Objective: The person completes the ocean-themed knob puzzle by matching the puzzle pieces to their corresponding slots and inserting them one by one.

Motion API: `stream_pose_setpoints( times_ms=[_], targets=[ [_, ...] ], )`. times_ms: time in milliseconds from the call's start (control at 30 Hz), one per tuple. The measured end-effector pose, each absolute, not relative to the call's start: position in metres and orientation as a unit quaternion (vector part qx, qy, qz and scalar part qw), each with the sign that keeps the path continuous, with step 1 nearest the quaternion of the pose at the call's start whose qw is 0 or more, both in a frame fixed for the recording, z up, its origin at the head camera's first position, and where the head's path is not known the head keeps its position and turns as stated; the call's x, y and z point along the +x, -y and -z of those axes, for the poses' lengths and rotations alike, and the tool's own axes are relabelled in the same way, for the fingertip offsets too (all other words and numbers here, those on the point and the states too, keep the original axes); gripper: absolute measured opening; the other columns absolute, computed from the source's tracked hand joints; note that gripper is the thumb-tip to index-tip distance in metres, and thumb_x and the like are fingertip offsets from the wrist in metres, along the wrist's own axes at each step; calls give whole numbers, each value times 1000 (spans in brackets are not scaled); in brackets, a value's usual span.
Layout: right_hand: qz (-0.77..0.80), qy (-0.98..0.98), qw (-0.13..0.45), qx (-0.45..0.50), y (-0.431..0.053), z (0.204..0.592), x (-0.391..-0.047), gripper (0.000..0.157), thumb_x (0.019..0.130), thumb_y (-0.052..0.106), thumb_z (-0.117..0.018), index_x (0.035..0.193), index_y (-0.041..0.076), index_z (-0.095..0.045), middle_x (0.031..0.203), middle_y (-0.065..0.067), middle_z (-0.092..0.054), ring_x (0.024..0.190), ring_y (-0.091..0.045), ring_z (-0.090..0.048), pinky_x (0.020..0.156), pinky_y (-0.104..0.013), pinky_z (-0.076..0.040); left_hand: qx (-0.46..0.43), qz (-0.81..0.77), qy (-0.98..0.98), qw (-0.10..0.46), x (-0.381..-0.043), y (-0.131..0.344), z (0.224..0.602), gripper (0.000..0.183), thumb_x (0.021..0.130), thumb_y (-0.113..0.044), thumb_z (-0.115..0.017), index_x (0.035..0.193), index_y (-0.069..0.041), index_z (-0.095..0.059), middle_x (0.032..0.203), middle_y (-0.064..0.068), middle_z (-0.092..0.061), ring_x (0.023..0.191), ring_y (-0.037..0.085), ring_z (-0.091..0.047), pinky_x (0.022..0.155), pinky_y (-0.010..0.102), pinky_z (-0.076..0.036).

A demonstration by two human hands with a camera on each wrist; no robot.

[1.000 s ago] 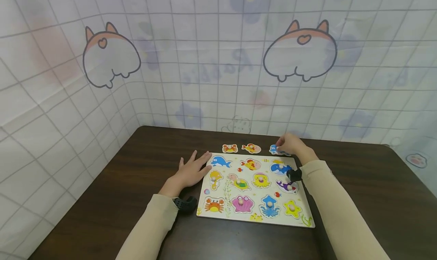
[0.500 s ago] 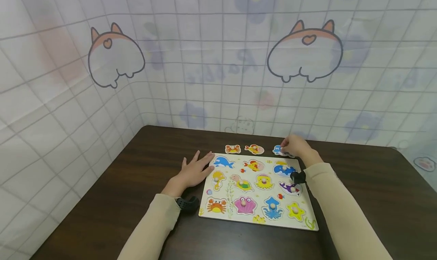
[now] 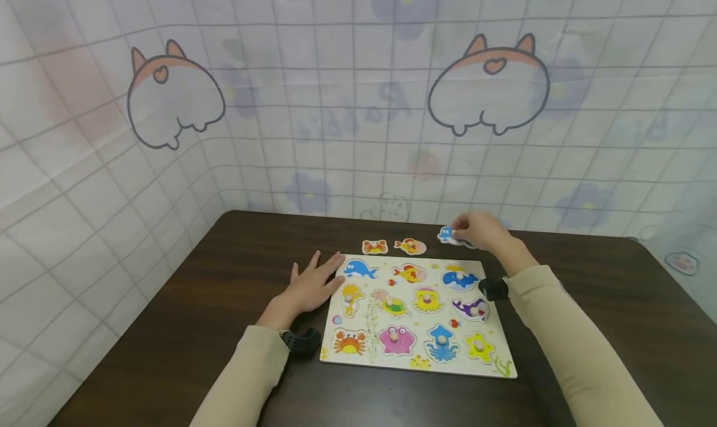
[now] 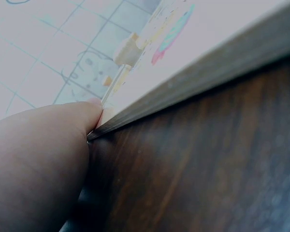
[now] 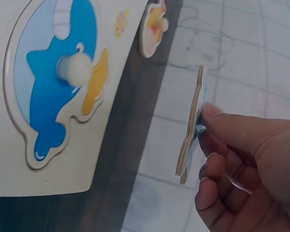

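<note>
My right hand [image 3: 483, 231] pinches a blue sea-animal puzzle piece [image 3: 446, 234] beyond the far right corner of the board. In the right wrist view this piece [image 5: 191, 125] stands edge-on between thumb and fingers, raised off the table. My left hand [image 3: 308, 287] lies flat with spread fingers at the board's left side, fingertips on its upper left corner. The left wrist view shows the thumb [image 4: 87, 116] against the board's edge. The pale wooden puzzle board [image 3: 383, 360] carries knobbed sea animals, among them a blue whale [image 3: 460, 279] and a pink shell [image 3: 396, 341].
Behind the board lie a loose crab piece [image 3: 374, 247] and a loose fish piece [image 3: 410, 246]. On the board, the crab picture [image 3: 350, 343] and the dolphin picture [image 3: 360, 268] show no knobs. A patterned cloth wall [image 3: 336, 184] rises behind the dark table [image 3: 185, 327].
My right hand has lifted the blue piece from the table and moved it slightly away from the board. The left hand stays at the board's corner; the head view has shifted a little.
</note>
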State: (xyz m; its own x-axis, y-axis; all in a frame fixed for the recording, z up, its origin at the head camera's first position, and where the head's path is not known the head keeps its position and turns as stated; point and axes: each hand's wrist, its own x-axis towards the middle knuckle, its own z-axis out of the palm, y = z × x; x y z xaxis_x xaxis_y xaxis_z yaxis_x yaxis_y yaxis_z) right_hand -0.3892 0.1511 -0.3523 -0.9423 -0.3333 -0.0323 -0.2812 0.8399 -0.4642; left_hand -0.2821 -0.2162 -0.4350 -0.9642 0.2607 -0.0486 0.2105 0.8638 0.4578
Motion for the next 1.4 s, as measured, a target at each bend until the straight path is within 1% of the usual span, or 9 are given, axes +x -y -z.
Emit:
stream_pose_setpoints(
  times_ms=[100, 300, 400, 533, 667, 800, 967, 1167, 1400],
  targets=[
    [236, -955, 44, -175, -145, 345, -383, 20, 102, 13, -66, 110, -6, -69, 95, -14, -67, 84, -27, -59, 77, -40, -51, 121, -232, -964, 53, -282, 218, 435, 62, 110, -44, -45, 165, -22, -26, 170, -1, -19, 157, 34, -1, 114, 73, 7],
    [234, -947, 14, -219, -132, 336, -374, 17, 98, 14, -71, 102, -3, -73, 89, -9, -69, 78, -23, -58, 73, -39, -50, 120, -235, -963, 50, -282, 218, 437, 62, 110, -45, -45, 165, -22, -27, 170, -1, -19, 157, 34, -1, 114, 73, 7],
    [238, -942, 14, -236, -123, 335, -371, 15, 98, 14, -71, 99, -1, -74, 87, -7, -70, 75, -21, -58, 71, -38, -50, 120, -235, -963, 51, -282, 218, 438, 63, 110, -45, -44, 165, -22, -26, 170, -1, -19, 157, 34, 0, 114, 73, 7],
    [242, -938, 29, -248, -108, 335, -367, 16, 99, 15, -71, 101, 0, -74, 86, -6, -69, 74, -20, -58, 68, -35, -50, 118, -239, -963, 49, -282, 218, 438, 62, 110, -44, -45, 165, -22, -27, 170, 0, -20, 157, 34, -1, 114, 73, 7],
    [236, -937, 39, -254, -91, 336, -363, 16, 98, 16, -72, 104, 1, -75, 89, -6, -70, 77, -21, -59, 71, -34, -52, 120, -239, -962, 50, -281, 218, 436, 62, 110, -44, -45, 165, -21, -27, 170, 1, -20, 157, 35, -1, 114, 73, 7],
    [230, -937, 52, -257, -73, 340, -358, 12, 97, 15, -74, 101, 4, -75, 91, -5, -71, 80, -21, -60, 76, -34, -55, 121, -237, -963, 50, -281, 218, 434, 63, 110, -43, -45, 165, -20, -27, 170, 1, -20, 157, 35, -1, 114, 74, 7],
    [209, -935, 65, -278, -50, 343, -352, 8, 95, 16, -76, 99, 9, -77, 91, -2, -70, 82, -19, -60, 76, -33, -55, 118, -237, -963, 49, -281, 218, 434, 63, 110, -43, -46, 165, -21, -27, 170, 0, -21, 157, 35, -1, 114, 74, 6],
    [207, -933, 69, -285, -30, 349, -350, 8, 94, 18, -77, 99, 11, -77, 92, 0, -70, 82, -17, -60, 77, -32, -54, 120, -238, -962, 54, -282, 216, 434, 62, 110, -44, -45, 165, -21, -26, 170, 0, -20, 157, 35, -1, 114, 74, 7],
    [219, -929, 86, -284, -10, 359, -351, 11, 95, 18, -77, 102, 10, -77, 95, -1, -71, 86, -17, -62, 86, -33, -56, 118, -231, -964, 55, -282, 214, 433, 62, 110, -44, -44, 165, -20, -27, 170, 1, -21, 156, 36, -2, 114, 74, 6]
  ],
)
